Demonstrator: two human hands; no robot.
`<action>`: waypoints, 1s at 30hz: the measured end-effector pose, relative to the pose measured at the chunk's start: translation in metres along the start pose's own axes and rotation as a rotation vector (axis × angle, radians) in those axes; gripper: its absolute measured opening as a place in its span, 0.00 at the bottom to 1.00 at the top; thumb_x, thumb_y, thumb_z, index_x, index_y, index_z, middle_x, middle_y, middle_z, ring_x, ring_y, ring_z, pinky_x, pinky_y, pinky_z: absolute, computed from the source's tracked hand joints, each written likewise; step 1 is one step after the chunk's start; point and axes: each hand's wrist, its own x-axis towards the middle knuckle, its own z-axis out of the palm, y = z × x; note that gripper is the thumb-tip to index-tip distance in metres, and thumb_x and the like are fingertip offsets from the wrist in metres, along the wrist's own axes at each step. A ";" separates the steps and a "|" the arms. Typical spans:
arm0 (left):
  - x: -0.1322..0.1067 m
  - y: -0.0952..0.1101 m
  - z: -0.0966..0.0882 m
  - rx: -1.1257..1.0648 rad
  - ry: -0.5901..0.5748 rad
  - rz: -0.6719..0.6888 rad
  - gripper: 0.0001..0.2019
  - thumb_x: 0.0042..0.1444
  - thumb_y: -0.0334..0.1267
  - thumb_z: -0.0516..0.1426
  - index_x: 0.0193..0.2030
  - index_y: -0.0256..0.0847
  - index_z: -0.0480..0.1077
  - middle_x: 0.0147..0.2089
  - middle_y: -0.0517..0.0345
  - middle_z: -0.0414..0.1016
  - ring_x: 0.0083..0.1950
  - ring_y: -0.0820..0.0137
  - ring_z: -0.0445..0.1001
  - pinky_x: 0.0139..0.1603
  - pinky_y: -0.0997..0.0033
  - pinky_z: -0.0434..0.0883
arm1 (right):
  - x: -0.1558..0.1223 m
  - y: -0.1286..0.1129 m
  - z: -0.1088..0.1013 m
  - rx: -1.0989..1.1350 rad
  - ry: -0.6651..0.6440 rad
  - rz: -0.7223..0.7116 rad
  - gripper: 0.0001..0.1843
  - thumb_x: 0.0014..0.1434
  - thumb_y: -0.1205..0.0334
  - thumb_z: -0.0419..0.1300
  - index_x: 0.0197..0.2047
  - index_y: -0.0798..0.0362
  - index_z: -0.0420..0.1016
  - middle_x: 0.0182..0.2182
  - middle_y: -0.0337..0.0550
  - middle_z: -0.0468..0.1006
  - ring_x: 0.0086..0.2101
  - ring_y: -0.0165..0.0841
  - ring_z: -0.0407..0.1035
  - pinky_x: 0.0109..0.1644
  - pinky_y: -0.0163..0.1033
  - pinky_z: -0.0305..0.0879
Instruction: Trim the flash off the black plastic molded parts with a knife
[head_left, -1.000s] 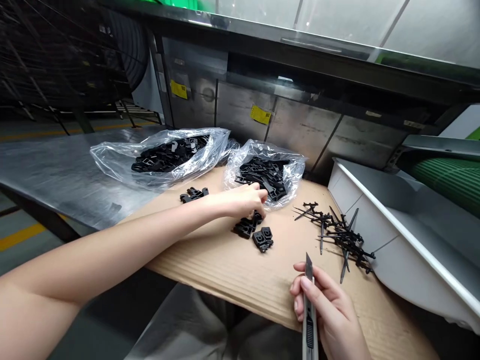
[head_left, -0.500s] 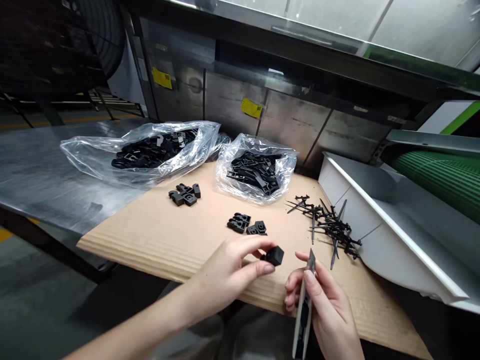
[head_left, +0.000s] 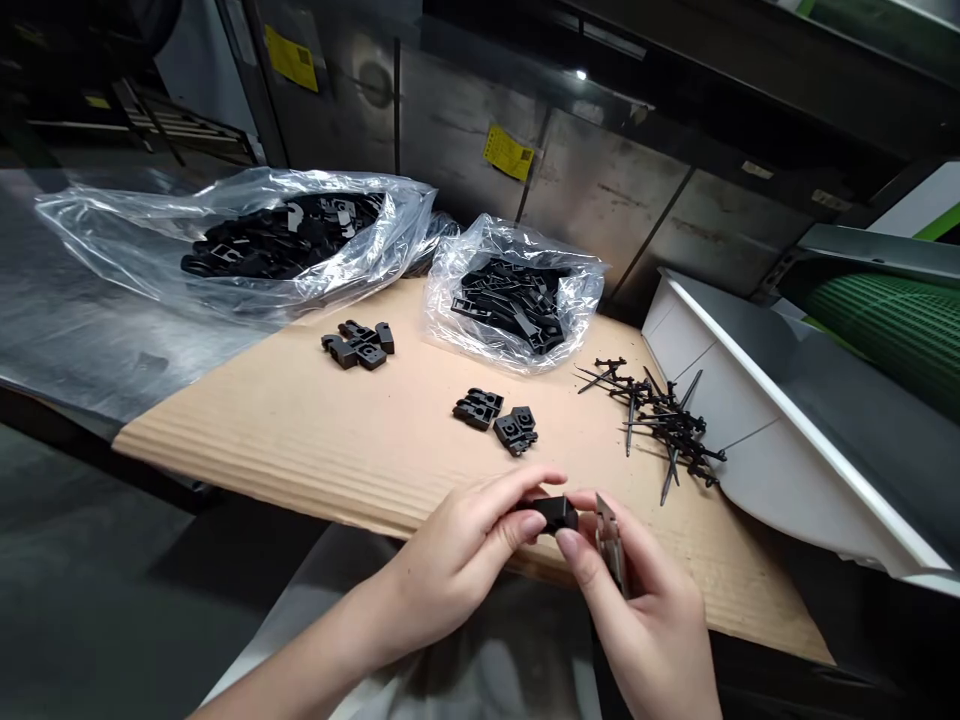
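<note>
Between thumb and fingers my left hand (head_left: 469, 545) pinches a small black plastic block (head_left: 556, 513) above the front edge of the cardboard. My right hand (head_left: 649, 600) is closed around a utility knife (head_left: 611, 545), its blade pointing up and away; most of the handle is hidden in the palm. The right thumb and fingertip touch the right end of the block. Just beyond the hands lie black plastic parts (head_left: 516, 430), beside another small group of black parts (head_left: 478, 408). A further cluster of black parts (head_left: 360, 345) sits farther left.
Clear plastic bags of black parts, a large bag (head_left: 262, 240) and a smaller bag (head_left: 517, 300), stand at the back. Thin black plastic sprues (head_left: 671, 425) lie on the cardboard sheet (head_left: 300, 440) at right, against a grey-white bin (head_left: 795, 410). A green roller (head_left: 892, 310) is beyond.
My right hand has moved up and left to meet the block, and the knife has tilted with it. The camera view has shifted, with the background higher in the picture.
</note>
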 end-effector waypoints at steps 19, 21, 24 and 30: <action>0.007 0.005 0.005 -0.039 0.069 -0.190 0.07 0.48 0.23 0.57 0.31 0.38 0.73 0.31 0.62 0.73 0.33 0.72 0.72 0.35 0.80 0.67 | -0.011 0.022 -0.017 -0.429 -0.100 -0.353 0.13 0.57 0.65 0.55 0.44 0.51 0.76 0.26 0.45 0.74 0.27 0.34 0.67 0.32 0.37 0.63; 0.007 0.005 0.005 -0.068 0.064 -0.210 0.06 0.48 0.24 0.57 0.31 0.37 0.73 0.30 0.62 0.74 0.32 0.72 0.72 0.33 0.80 0.67 | -0.013 0.021 -0.014 -0.423 -0.100 -0.376 0.12 0.57 0.66 0.56 0.43 0.52 0.77 0.25 0.45 0.73 0.26 0.33 0.66 0.31 0.37 0.62; 0.007 0.005 0.004 -0.091 0.049 -0.212 0.06 0.48 0.24 0.58 0.30 0.37 0.73 0.29 0.62 0.74 0.32 0.72 0.73 0.33 0.80 0.67 | -0.012 0.019 -0.012 -0.451 -0.126 -0.389 0.11 0.57 0.66 0.55 0.41 0.52 0.77 0.24 0.44 0.72 0.26 0.32 0.65 0.31 0.36 0.60; 0.005 0.007 0.002 -0.095 0.029 -0.215 0.06 0.47 0.24 0.60 0.32 0.36 0.74 0.30 0.60 0.77 0.33 0.71 0.74 0.37 0.80 0.69 | -0.002 0.026 -0.023 -0.558 0.009 -0.379 0.08 0.58 0.65 0.55 0.37 0.54 0.76 0.27 0.45 0.75 0.28 0.34 0.69 0.33 0.37 0.61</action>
